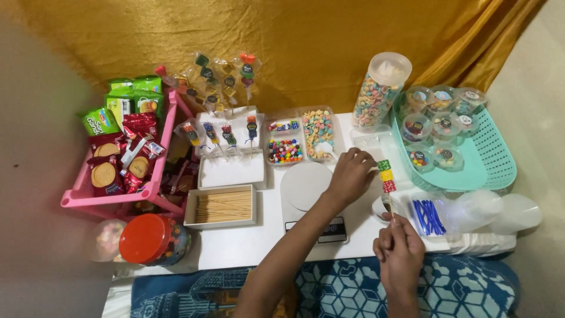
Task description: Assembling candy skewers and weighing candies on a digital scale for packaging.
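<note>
My right hand (399,248) pinches the lower end of a thin wooden stick that carries three candy cubes (385,175), green on top, yellow in the middle, red below. My left hand (349,174) reaches across the white table, its fingertips touching the top green cube. Below the left wrist lies a white kitchen scale (306,191) with a round platform. Behind the left hand stand clear trays of coloured candies (285,151) and pastel cereal bits (318,132).
A teal basket (485,162) of lidded candy cups sits right, a tall cereal jar (379,91) behind. Blue twist ties (428,217) lie in clear wrap. A box of wooden sticks (222,206), finished skewers, a pink snack tray (88,194) and a red-lidded jar (150,238) stand left.
</note>
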